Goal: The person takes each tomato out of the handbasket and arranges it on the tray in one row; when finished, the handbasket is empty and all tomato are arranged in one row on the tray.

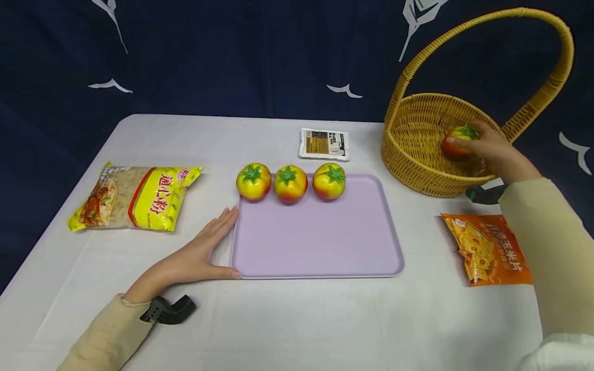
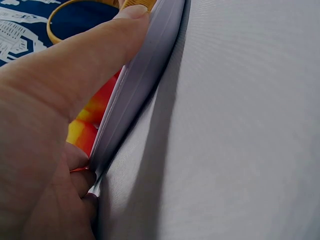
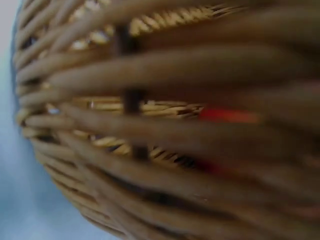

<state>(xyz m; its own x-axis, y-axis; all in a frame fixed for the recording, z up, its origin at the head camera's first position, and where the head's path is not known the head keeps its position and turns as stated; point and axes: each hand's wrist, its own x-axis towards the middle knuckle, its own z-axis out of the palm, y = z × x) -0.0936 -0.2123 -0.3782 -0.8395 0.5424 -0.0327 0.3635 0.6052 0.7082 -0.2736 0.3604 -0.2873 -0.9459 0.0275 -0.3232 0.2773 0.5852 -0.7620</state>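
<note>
My right hand (image 1: 496, 152) reaches into the wicker basket (image 1: 408, 165) and grips a red and yellow tomato (image 1: 457, 141) with a green leafy top. In the right wrist view the basket's woven wall (image 3: 150, 75) fills most of the picture, and red shows through its gaps. My left hand (image 1: 197, 263) lies with straight, spread fingers against the left edge of the lilac tray (image 1: 315, 237). The left wrist view has the thumb (image 2: 90, 60) along the tray's rim (image 2: 135, 80). Three similar tomatoes (image 1: 290, 184) stand in a row along the tray's back edge.
A yellow noodle bag (image 1: 139, 198) lies at the left of the white table (image 1: 287, 324). Behind the tray is a small white packet (image 1: 324, 144). An orange snack bag (image 1: 489, 250) lies beside the right forearm, and the basket's tall handle (image 1: 520, 13) arches above the basket.
</note>
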